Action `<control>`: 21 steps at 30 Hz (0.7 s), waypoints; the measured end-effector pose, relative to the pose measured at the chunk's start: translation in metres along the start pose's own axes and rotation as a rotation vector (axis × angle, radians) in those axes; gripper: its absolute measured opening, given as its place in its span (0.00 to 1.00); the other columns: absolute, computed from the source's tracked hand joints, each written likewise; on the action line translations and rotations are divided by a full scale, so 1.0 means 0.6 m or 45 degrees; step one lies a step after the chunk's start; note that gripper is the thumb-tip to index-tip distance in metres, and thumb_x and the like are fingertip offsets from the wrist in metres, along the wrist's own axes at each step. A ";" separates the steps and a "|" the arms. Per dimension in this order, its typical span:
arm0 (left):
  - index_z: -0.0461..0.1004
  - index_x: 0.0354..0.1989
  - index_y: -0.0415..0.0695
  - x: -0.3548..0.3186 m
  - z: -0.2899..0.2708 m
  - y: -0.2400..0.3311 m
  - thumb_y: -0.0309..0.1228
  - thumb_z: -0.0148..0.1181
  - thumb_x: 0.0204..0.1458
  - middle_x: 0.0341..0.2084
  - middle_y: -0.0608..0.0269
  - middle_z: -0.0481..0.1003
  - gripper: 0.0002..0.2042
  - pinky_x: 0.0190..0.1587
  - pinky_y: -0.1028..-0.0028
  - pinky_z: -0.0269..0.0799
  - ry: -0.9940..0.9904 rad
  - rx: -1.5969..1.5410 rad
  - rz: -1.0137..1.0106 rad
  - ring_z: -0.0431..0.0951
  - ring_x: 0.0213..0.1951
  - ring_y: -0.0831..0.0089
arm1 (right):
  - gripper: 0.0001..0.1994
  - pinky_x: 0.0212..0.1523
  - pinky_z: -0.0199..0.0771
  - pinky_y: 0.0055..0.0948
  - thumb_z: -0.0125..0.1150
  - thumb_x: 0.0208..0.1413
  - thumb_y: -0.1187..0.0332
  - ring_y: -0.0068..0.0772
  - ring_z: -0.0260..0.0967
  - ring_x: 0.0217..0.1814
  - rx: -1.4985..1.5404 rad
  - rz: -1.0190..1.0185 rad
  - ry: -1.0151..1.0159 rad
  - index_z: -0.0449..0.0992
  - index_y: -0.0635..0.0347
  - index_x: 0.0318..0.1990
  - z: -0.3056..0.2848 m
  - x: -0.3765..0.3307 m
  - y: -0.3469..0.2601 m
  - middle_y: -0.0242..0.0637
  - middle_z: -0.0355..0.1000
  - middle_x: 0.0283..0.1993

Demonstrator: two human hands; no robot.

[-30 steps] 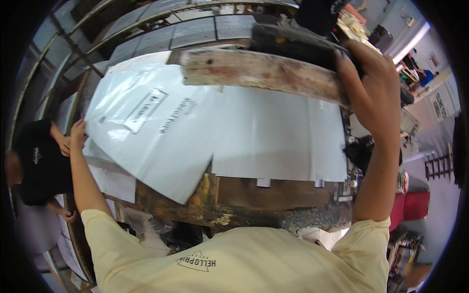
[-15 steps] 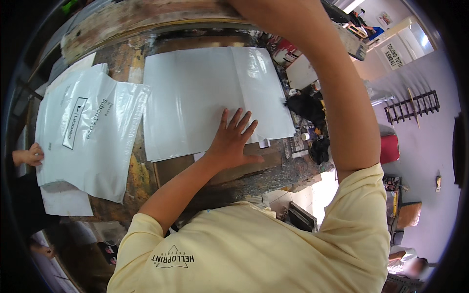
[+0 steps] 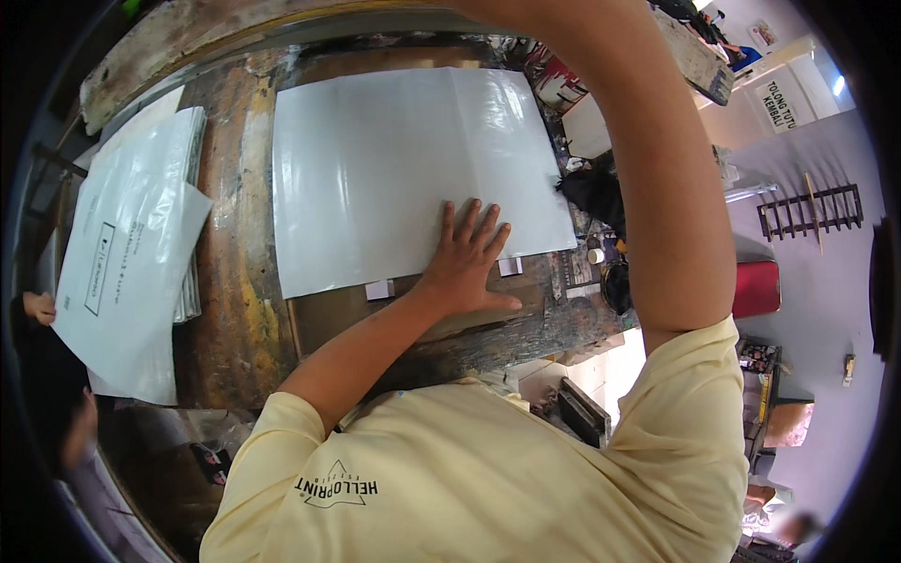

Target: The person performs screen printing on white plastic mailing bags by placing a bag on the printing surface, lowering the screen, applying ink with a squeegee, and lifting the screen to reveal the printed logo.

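Observation:
My left hand [image 3: 469, 258] lies flat with fingers spread on the near edge of a blank white plastic bag [image 3: 375, 169]. The bag lies smooth on a brown board [image 3: 347, 324] on the worktable. Two small pale tabs [image 3: 380, 289] show at its near edge. My right forearm [image 3: 648, 141] reaches up past the top edge of the picture, so the right hand is out of sight. At far left, another person's hand [image 3: 39, 308] grips a printed white plastic bag [image 3: 131, 235] over a stack of similar bags [image 3: 190, 281].
A paint-stained wooden frame bar [image 3: 188, 42] spans the far side. Beside the board's right edge lie a black cloth [image 3: 591, 192], a small white-capped bottle [image 3: 596, 255] and red containers [image 3: 561, 84]. A red chair [image 3: 756, 289] and a wall rack [image 3: 809, 214] stand farther right.
The other person's printed bag has moved left, away from the blank bag and over the stack. My left hand stays flat on the blank bag; the wooden bar has shifted slightly in view.

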State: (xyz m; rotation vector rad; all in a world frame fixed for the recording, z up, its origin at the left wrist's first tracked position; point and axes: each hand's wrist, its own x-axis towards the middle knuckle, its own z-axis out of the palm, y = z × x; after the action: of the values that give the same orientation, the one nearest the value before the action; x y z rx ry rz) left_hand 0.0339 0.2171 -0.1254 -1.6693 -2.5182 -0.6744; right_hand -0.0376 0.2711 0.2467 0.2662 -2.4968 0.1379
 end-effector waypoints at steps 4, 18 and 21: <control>0.60 0.78 0.40 -0.008 -0.004 0.005 0.84 0.54 0.44 0.79 0.39 0.53 0.64 0.76 0.23 0.28 0.029 -0.014 -0.007 0.44 0.81 0.36 | 0.27 0.41 0.80 0.45 0.47 0.67 0.50 0.40 0.75 0.33 0.004 0.312 -0.373 0.78 0.66 0.29 -0.037 0.025 -0.048 0.47 0.77 0.30; 0.70 0.67 0.39 -0.230 -0.455 -0.128 0.30 0.83 0.49 0.48 0.58 0.82 0.36 0.55 0.67 0.80 0.965 -1.294 -0.868 0.82 0.50 0.69 | 0.25 0.48 0.69 0.47 0.64 0.64 0.46 0.51 0.74 0.48 -0.132 -0.174 -0.013 0.84 0.61 0.52 0.096 -0.175 -0.011 0.47 0.77 0.43; 0.78 0.58 0.38 -0.293 -0.352 -0.114 0.33 0.90 0.38 0.49 0.60 0.83 0.37 0.56 0.66 0.80 0.815 -1.020 -1.084 0.83 0.51 0.68 | 0.21 0.47 0.67 0.45 0.68 0.62 0.47 0.45 0.70 0.53 0.032 -0.119 -0.606 0.85 0.57 0.47 0.128 -0.259 -0.013 0.42 0.74 0.46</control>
State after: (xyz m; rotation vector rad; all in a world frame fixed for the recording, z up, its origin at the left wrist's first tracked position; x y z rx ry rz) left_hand 0.0049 -0.0377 -0.0049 -0.1489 -2.4433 -2.0540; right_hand 0.0426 0.2758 0.0931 0.4720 -2.9470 0.0731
